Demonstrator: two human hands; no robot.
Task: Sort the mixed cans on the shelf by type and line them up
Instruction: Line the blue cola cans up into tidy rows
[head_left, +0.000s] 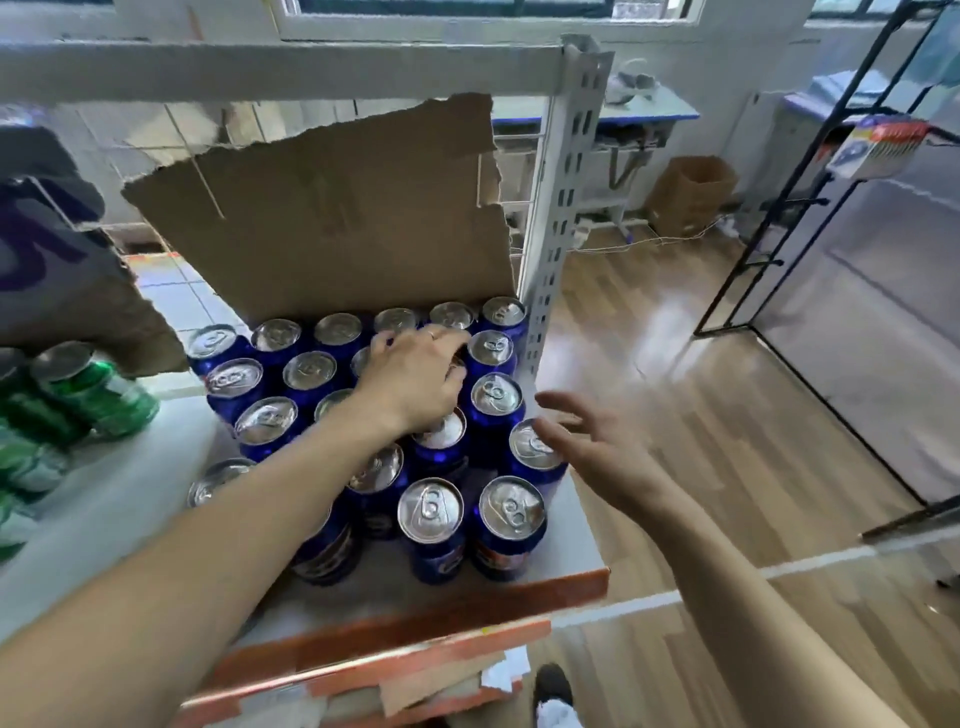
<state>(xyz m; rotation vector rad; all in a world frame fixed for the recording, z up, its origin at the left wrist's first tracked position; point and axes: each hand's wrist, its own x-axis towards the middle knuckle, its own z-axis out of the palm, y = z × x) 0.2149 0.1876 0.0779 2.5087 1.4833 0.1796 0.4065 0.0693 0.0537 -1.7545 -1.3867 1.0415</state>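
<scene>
Left hand (415, 379) curls its fingers down around one of the upright blue cans (430, 512), whose shiny round metal tops cluster on the smooth white shelf (130, 499). Right hand (587, 447) hovers open, fingers spread, beside the cluster's right edge. Green cans (98, 395) sit apart at left.

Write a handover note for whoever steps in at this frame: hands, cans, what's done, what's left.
Left hand: over the blue cans, fingers curled onto one in mid-block; whether it grips that can is hidden.
Right hand: open and holding nothing, beside the block's right edge.
Cans: the blue ones stand grouped at the right end of the shelf, in front of a cardboard sheet; green cans are at the left.
Done: the two types appear separated.
Left: the front blue rows look ragged and need lining up.
</scene>
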